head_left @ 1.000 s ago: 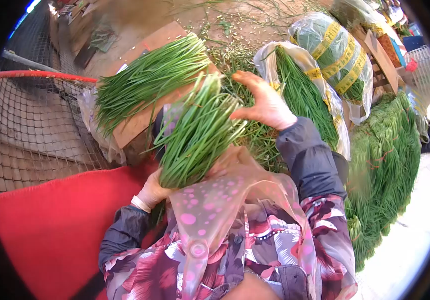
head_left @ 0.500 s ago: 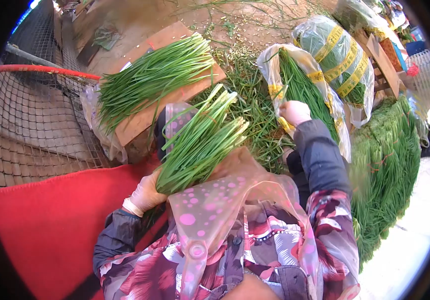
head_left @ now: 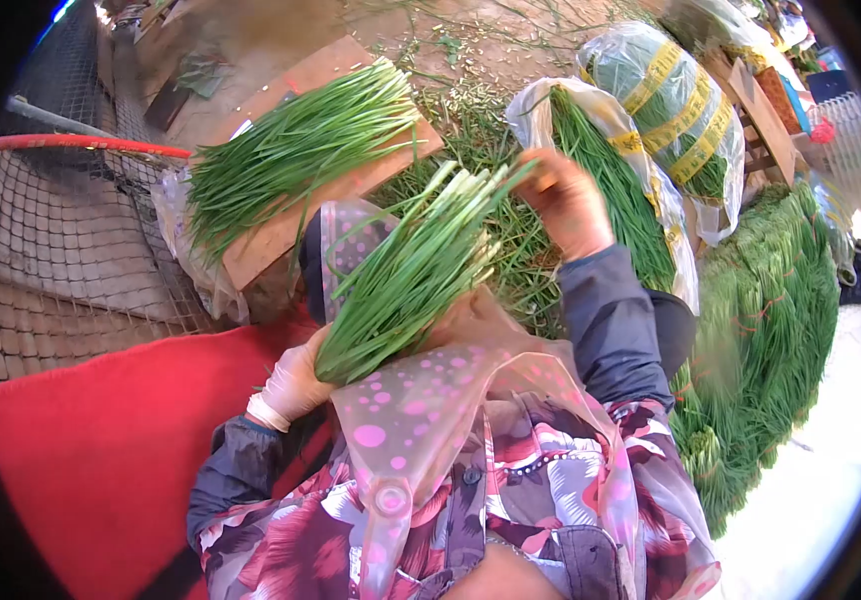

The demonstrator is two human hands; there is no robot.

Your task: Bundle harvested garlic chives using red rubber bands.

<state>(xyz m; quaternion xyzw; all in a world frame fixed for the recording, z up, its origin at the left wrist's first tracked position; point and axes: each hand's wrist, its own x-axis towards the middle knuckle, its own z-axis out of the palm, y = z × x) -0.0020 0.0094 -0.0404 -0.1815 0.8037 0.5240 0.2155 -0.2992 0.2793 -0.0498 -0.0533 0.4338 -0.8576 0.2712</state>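
A loose bunch of garlic chives (head_left: 406, 275) lies slanted over my lap, pale stem ends pointing up and to the right. Its leafy lower end is gripped by my left hand (head_left: 298, 382), which wears a thin whitish glove. Beside the stem ends is my right hand (head_left: 569, 205), fingers bent in a pinch on a green chive blade (head_left: 518, 178) at the bunch's edge. Behind that hand, an opened clear bag with yellow tape (head_left: 659, 193) holds more chives (head_left: 606, 175). A pink-dotted plastic apron (head_left: 421, 400) covers my lap.
Another chive pile (head_left: 301, 150) rests on a wooden board (head_left: 281, 235) at upper left. A taped, full bag (head_left: 666, 105) stands upper right, above a large chive stack (head_left: 761, 350). Trimmed leaves (head_left: 521, 260) litter the ground. Red cloth (head_left: 121, 440) and wire netting (head_left: 61, 250) are left.
My right hand has moved left from the opened bag to the stem ends of the bunch, where it now pinches a blade. The bunch's stems lie closer together; my left hand keeps its hold.
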